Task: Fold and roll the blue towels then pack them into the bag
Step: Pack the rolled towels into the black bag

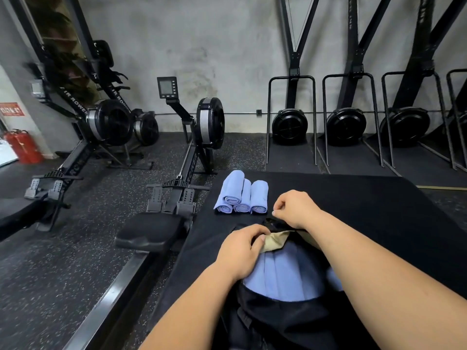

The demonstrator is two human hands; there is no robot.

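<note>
Nearest the camera, the bag (pixel 278 319) lies on its side on a black mat (pixel 366 210), its mouth turned away from the person. Several blue towels (pixel 285 276) are already packed inside, side by side. The tan lining (pixel 275 239) at the mouth is gripped by the left hand (pixel 240 251), fingers curled over its edge. The right hand (pixel 297 210) is held at the far rim with thumb and forefinger pinched on something small, judged to be a zip pull (pixel 275 212), though this cannot be made out for certain.

Four more rolls (pixel 240 195) are stacked just beyond the bag, near the mat's left edge, not yet packed. Packing is therefore judged to be partly done, with the mouth being held open or adjusted. For the next move, one hand would need to be freed and reached forward to the stack while the mouth is kept wide by the other.

Open mat is left to the right and beyond the hands. On the left, the mat's edge drops toward a rower (pixel 192 147), so the stack could be knocked off by a careless sweep.
</note>
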